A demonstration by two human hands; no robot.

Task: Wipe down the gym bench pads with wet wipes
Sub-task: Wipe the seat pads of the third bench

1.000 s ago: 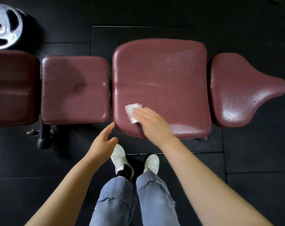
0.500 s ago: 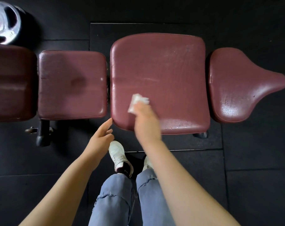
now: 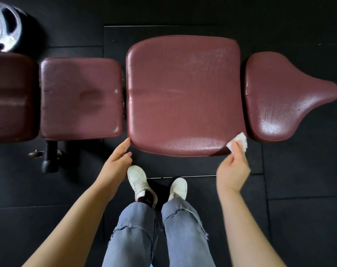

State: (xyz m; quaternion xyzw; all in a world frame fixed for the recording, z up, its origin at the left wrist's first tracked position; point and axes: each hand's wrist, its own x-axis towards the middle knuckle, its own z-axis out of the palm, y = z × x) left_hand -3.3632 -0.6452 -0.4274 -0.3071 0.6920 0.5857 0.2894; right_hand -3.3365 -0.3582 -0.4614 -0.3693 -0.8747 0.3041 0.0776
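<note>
A maroon gym bench lies across the view in four pads. The large middle pad (image 3: 183, 93) shines wet along its near edge. My right hand (image 3: 233, 168) pinches a white wet wipe (image 3: 239, 141) at that pad's near right corner, beside the gap to the saddle-shaped pad (image 3: 279, 97). My left hand (image 3: 118, 158) is open, its fingertips touching the middle pad's near left corner. A smaller square pad (image 3: 81, 97) sits to the left, with another pad (image 3: 11, 97) beyond it at the frame edge.
A silver weight plate (image 3: 3, 29) lies on the black rubber floor at top left. A black bench leg with a knob (image 3: 49, 157) stands below the small pad. My white shoes (image 3: 138, 180) and jeans are right in front of the bench.
My right hand has swept the wipe from the middle pad's near left area along the front edge to its near right corner. My left hand stayed by the near left corner.
</note>
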